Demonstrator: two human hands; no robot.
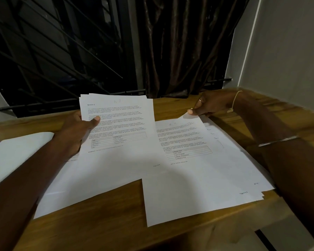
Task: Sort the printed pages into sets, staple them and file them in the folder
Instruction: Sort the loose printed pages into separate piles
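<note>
My left hand point(74, 131) grips a stack of printed pages point(120, 142) by its left edge, thumb on top of the text; the top sheet reads "Section 2". My right hand point(207, 105) pinches the far corner of a single printed page point(192, 178). That page lies on a pile of other sheets point(246, 160) on the right side of the wooden table point(98, 230). A pale folder point(16, 153) with a blue edge lies at the far left, partly hidden by my left forearm.
The table's front edge runs across the bottom right, with a light floor below it. Behind the table are a dark window with bars point(53, 51) and a dark curtain point(185, 42). A white wall point(288, 42) stands on the right.
</note>
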